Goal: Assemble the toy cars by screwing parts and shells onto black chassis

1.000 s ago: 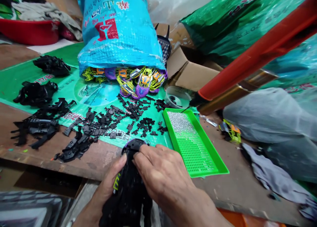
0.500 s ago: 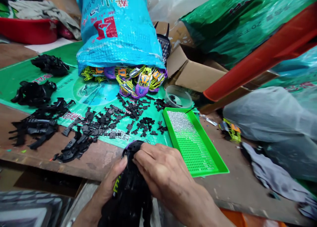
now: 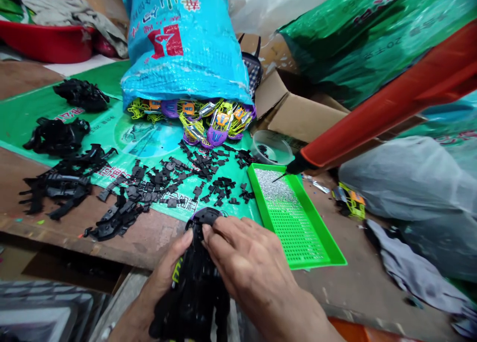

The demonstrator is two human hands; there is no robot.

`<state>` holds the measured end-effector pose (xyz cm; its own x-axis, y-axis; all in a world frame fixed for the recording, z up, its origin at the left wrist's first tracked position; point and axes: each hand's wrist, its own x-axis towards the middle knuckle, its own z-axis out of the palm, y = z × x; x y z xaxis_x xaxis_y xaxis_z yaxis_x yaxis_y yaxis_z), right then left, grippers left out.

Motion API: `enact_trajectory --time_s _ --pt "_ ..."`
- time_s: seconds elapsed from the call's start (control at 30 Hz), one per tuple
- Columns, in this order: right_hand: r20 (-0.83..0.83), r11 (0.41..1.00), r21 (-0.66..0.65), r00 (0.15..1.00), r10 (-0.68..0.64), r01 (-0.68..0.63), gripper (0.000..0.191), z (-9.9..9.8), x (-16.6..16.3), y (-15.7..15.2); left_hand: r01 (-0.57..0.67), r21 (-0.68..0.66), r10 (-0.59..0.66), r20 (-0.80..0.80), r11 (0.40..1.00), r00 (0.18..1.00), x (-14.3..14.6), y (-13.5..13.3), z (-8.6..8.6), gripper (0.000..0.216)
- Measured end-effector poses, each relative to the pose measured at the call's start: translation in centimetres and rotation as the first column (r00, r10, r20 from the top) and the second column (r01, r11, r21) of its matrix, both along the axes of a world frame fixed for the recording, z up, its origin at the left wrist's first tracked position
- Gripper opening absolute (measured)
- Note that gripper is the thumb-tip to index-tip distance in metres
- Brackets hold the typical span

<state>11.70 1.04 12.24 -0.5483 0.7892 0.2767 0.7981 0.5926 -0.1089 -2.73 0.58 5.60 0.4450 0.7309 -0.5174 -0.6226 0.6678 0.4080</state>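
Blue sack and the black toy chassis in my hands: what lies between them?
In the head view, purple and yellow toy car shells at the mouth of the blue sack, then small black plastic parts scattered on the green sheet before the chassis.

Brown worktable (image 3: pixel 335 287), scuffed tan surface (image 3: pixel 276 47) behind

- Black toy assembly (image 3: pixel 194 287), glossy, with yellow-green detail along its left side and purple at the far rim.
- Held lengthwise, its far end overlapping the desk's (image 3: pixel 328 287) near edge in view.
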Motion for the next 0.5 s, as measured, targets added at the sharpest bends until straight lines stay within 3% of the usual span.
enact_trajectory --time_s 0.3,0.5 --pt "0.089 0.996 0.073 0.995 -0.054 0.048 0.019 -1.2 -0.4 -0.2 0.04 -0.062 -0.033 0.113 0.997 0.993 0.6 0.6 0.1 0.032" --pt "-0.046 0.999 -0.027 0.999 -0.023 0.022 0.022 0.5 -0.1 0.2 -0.094 -0.033 0.097 0.093 0.995 0.991 -0.1 0.2 -0.9 0.038"
